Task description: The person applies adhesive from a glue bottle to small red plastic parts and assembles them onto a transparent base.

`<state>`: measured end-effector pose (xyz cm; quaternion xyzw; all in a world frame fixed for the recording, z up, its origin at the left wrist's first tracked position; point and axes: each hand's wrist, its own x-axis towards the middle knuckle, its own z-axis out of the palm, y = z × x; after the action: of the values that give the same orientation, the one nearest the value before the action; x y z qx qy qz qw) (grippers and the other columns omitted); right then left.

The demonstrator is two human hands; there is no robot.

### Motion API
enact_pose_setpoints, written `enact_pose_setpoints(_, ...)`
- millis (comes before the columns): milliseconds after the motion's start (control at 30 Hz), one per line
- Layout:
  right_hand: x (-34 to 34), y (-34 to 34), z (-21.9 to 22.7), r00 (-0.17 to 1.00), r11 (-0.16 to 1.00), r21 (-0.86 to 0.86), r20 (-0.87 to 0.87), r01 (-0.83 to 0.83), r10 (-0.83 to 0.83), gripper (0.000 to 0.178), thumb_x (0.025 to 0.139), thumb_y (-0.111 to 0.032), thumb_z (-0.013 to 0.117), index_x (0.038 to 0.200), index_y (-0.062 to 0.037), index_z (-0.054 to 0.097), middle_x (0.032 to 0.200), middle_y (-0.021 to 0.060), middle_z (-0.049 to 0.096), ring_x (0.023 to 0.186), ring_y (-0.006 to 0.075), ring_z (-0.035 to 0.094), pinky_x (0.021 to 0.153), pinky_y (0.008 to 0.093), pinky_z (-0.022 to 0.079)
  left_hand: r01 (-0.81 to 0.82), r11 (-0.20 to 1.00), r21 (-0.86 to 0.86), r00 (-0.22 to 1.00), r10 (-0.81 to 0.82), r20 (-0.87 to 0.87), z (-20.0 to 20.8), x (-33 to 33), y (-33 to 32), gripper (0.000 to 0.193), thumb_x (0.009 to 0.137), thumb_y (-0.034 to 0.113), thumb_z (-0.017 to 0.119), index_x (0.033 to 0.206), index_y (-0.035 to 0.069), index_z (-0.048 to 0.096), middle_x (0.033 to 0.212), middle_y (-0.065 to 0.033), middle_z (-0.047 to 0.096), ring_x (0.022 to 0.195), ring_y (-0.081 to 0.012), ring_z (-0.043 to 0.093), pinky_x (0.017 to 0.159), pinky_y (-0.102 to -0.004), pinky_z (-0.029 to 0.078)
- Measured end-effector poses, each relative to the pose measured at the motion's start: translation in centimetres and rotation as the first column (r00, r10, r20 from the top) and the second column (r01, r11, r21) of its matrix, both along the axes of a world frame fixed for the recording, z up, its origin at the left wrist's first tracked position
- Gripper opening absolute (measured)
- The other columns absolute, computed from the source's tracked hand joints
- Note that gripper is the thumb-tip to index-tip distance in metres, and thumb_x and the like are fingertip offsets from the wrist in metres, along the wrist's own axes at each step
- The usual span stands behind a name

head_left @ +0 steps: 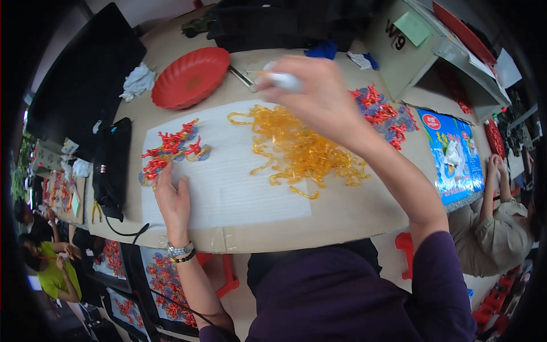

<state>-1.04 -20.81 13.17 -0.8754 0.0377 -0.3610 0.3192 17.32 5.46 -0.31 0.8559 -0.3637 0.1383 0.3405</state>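
Your desk (347, 219) is covered in brown cardboard, and a white foam sheet (228, 182) lies across the middle of it. On the sheet's right part sits a big tangled heap of orange plastic pieces (302, 151). Up and to the left, off the sheet, stands a red plate (191, 77). A second pile of red and blue pieces (384, 114) lies to the right of the orange heap. A small cluster of red and blue pieces (171, 151) rests on the sheet's left end. Your left hand (172, 196) lies flat on the sheet just below that cluster, its fingers (165, 171) spread and touching the lowest pieces, gripping nothing. Your right hand (319, 97) hangs above the orange heap, fingers closed round a blurred white tool (282, 81).
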Motion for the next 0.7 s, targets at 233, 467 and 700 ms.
enact_pose_setpoints(233,-13.3,-0.3,-2.5,0.915,0.857,0.327,-0.215,0.398,-0.343,0.009,0.079,0.001,0.068,0.087,-0.0011,0.067,0.085,0.0018,0.064,0.076,0.0078,0.058,0.066,0.0215,0.046,-0.344,0.936,-0.073,0.926,0.351,0.142,-0.5,4.0,3.2,0.037,0.073,-0.009,0.052,0.106,-0.001,0.066,0.101,-0.019,0.067,0.093,-0.0356,0.059,0.086,-0.041,0.045)
enact_pose_setpoints(467,-18.3,-0.6,-6.0,0.906,0.738,0.539,-0.132,0.406,-0.403,0.008,0.084,-0.002,0.069,0.09,-0.0014,0.065,0.084,0.0014,0.063,0.069,0.0058,0.052,0.06,0.0201,0.041,-0.342,0.929,0.141,0.909,0.288,0.302,-1.2,6.5,4.0,0.038,0.077,-0.006,0.055,0.112,-0.001,0.066,0.107,-0.0205,0.066,0.099,-0.0341,0.062,0.095,-0.0403,0.042)
enact_pose_setpoints(700,-18.9,-0.9,-6.8,0.894,0.72,0.555,-0.105,0.417,-0.437,0.009,0.086,-0.007,0.07,0.091,-0.0025,0.065,0.084,0.0019,0.063,0.068,0.0057,0.051,0.059,0.0196,0.04,-0.53,0.813,0.241,0.845,0.529,0.074,0.3,6.2,3.3,0.035,0.08,0.007,0.064,0.115,0.001,0.063,0.103,-0.0207,0.067,0.097,-0.0335,0.063,0.097,-0.0429,0.041)
